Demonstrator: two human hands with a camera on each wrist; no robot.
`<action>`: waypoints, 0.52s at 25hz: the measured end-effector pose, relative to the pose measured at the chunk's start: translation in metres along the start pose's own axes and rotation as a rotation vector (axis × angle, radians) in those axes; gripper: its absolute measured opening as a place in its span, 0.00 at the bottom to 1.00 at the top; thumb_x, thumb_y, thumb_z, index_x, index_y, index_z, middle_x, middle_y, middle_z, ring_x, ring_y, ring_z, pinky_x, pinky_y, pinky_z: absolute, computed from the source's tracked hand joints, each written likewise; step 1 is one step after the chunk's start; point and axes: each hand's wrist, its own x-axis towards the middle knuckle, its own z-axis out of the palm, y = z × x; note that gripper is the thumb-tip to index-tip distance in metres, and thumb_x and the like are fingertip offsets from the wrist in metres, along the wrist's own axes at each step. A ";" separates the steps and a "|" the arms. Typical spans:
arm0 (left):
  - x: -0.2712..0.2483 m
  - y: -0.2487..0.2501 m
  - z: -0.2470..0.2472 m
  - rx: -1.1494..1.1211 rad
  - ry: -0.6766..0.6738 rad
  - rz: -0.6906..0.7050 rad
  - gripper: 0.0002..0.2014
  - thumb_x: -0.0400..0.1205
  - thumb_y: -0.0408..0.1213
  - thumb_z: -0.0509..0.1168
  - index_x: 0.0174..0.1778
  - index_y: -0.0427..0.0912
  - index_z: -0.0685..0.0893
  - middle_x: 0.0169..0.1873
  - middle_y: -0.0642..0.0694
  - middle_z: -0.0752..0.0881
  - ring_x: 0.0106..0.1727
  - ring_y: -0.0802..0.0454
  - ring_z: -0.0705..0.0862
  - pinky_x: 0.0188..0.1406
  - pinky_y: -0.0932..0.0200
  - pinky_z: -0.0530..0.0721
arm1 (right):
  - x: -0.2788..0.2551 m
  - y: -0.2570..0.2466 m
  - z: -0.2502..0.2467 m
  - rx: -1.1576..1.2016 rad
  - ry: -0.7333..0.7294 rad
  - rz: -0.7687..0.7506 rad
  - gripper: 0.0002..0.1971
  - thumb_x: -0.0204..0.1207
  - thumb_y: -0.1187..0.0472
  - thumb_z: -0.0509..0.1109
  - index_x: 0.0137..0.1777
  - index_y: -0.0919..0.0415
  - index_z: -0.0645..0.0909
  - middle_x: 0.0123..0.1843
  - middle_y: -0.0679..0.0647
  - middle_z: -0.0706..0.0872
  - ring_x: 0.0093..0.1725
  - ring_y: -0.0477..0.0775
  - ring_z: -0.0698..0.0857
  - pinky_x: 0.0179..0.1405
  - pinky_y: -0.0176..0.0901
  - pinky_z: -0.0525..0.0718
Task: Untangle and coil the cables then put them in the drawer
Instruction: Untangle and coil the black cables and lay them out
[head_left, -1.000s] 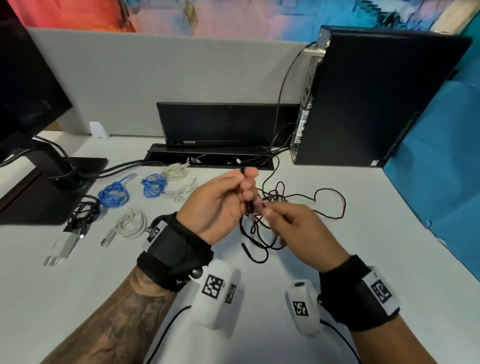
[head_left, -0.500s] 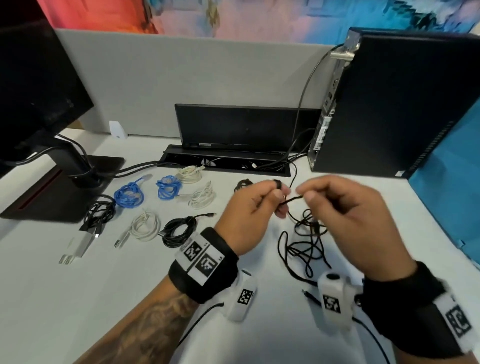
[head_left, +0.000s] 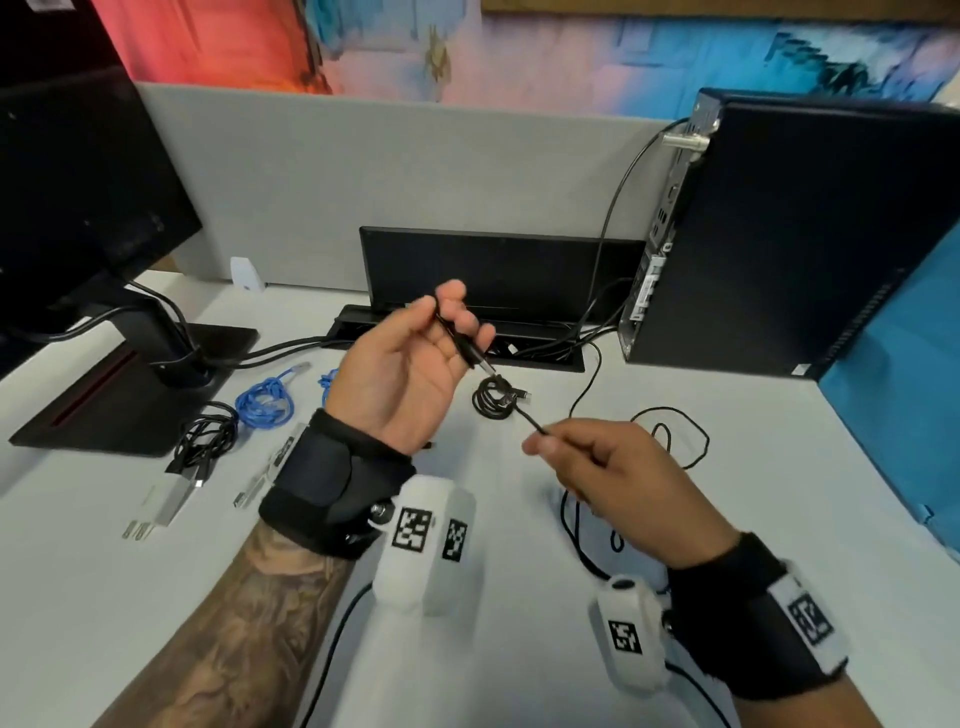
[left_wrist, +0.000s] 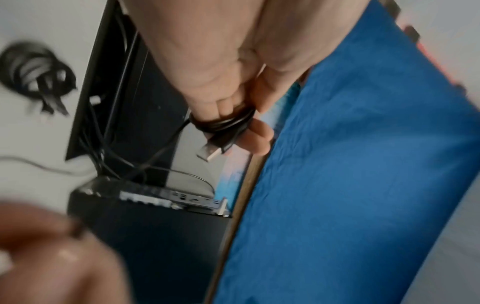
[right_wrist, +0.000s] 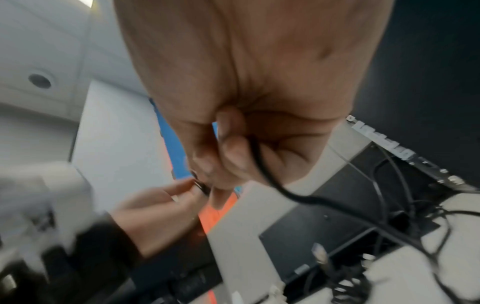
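L hand (head_left: 410, 364) now palm-up, fingers curled w/ black cable (head_left: 524, 415) looped round them, plug (head_left: 475, 358) sticking out. R hand (head_left: 613, 478) pinches cable, has pulled it taut vs 0.5 s ago. Rest trails on desk (head_left: 779, 519). Coiling started.

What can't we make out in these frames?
- Drawer: in no view.
- Far end of the black cable: head view, lost behind the right hand.
- Coils behind the left hand: head view, partly covered.
- Right hand's pinch: left wrist view, blurred.
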 end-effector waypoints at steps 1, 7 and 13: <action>0.002 -0.005 -0.005 0.085 0.053 0.060 0.13 0.89 0.31 0.50 0.56 0.33 0.81 0.34 0.47 0.85 0.38 0.52 0.88 0.53 0.52 0.89 | -0.005 -0.004 0.001 -0.002 -0.027 -0.005 0.10 0.84 0.54 0.70 0.45 0.56 0.89 0.26 0.46 0.73 0.25 0.41 0.69 0.29 0.31 0.70; -0.009 -0.048 -0.013 1.040 -0.053 0.375 0.14 0.88 0.32 0.59 0.45 0.47 0.89 0.46 0.45 0.90 0.44 0.54 0.90 0.50 0.60 0.85 | -0.012 -0.032 -0.015 0.011 0.010 -0.138 0.07 0.82 0.63 0.73 0.44 0.53 0.90 0.32 0.55 0.84 0.31 0.47 0.77 0.34 0.42 0.79; -0.021 -0.041 0.010 0.842 -0.382 -0.091 0.15 0.85 0.38 0.54 0.44 0.35 0.83 0.27 0.46 0.75 0.28 0.51 0.75 0.40 0.52 0.79 | 0.020 -0.036 -0.039 -0.098 0.427 -0.327 0.06 0.84 0.62 0.71 0.52 0.54 0.89 0.40 0.40 0.88 0.40 0.42 0.85 0.42 0.32 0.81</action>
